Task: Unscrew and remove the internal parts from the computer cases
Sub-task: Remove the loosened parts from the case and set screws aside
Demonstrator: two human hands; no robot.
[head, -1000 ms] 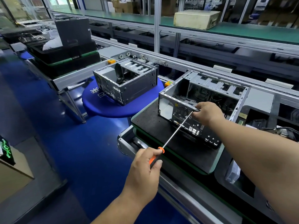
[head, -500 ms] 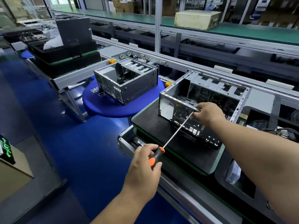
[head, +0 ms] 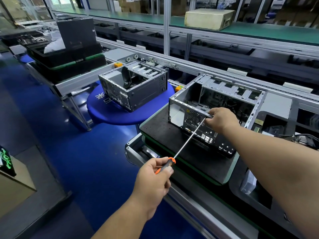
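You were unscrewing the near computer case on the black worktop: your left hand gripped the screwdriver, while your right hand grasped the case's rear edge, seemingly steadying the tip. Next you needed firm, square turning.

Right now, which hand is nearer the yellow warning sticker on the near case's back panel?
Right. The right hand grips the case's top rear edge just beside the yellow warning sticker; the left hand holds the screwdriver handle well short of the case.
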